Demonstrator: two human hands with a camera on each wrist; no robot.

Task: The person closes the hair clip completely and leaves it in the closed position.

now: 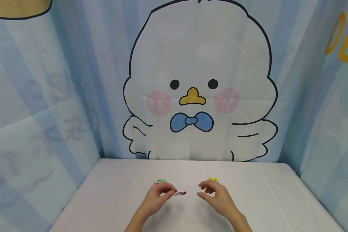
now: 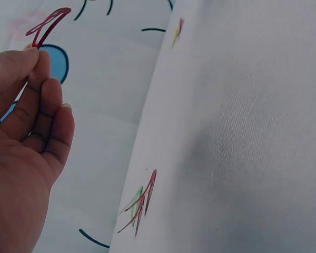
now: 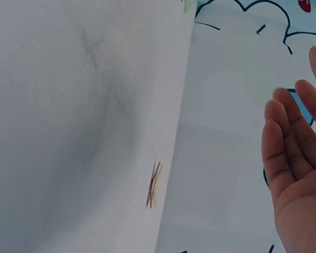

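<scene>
A dark red hair clip (image 1: 181, 193) is pinched between the thumb and fingertips of my left hand (image 1: 159, 199). In the left wrist view the hair clip (image 2: 57, 20) points up past the fingertips, its narrow parts spread apart in a V. My right hand (image 1: 218, 197) hovers opposite, thumb and fingers bent loosely with a gap between them and nothing held. Behind the left hand lie a green clip (image 1: 161, 180) and red clips (image 2: 150, 188), partly hidden in the head view. A yellow clip (image 1: 213, 178) lies behind the right hand, with dark red ones (image 3: 150, 191) beside it.
Both hands are above a white tabletop (image 1: 104, 199). A curtain (image 1: 191, 58) printed with a cartoon bird hangs along the table's far edge, and striped curtains (image 1: 32, 129) close in the left and right sides.
</scene>
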